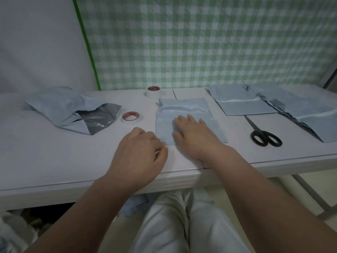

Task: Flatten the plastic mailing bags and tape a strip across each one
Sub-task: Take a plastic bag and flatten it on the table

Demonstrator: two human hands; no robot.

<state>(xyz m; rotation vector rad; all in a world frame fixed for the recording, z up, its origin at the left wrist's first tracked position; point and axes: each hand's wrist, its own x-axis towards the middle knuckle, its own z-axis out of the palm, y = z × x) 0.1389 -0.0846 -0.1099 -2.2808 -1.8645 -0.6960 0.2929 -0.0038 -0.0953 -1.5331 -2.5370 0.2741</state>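
So the middle bag, the pale blue mailing one, is laid flat on the white table, pretty much dead centre and close to the front edge. Its far end looks a bit puffed and wrinkled, while the near half lies smooth.

The right hand is pressed palm-down on the near half of it, with the fingers straight and slightly spread. A good chunk of the bag's middle is covered by that hand. The left hand is curled, thumb and forefinger brought together right at the bag's near left corner. Whether that corner is actually pinched can't be told, as the fingertips are hidden by the hand itself.

Stuff around it:
- The near tape roll is lying flat just beside the bag's left edge, close to the left hand.
- The far tape roll is sat just past the bag's far left corner.
- A crumpled bag is heaped well off to the left, with its dark grey inside showing.
- The scissors, with black handles, are laid to the right of the middle bag, blades pointed away toward the back.
- A flat bag with a whitish strip across it is found behind the scissors' tips, and a rightmost bag, also striped, is partly overlapped with it.

A green checked cloth is hung behind the table.
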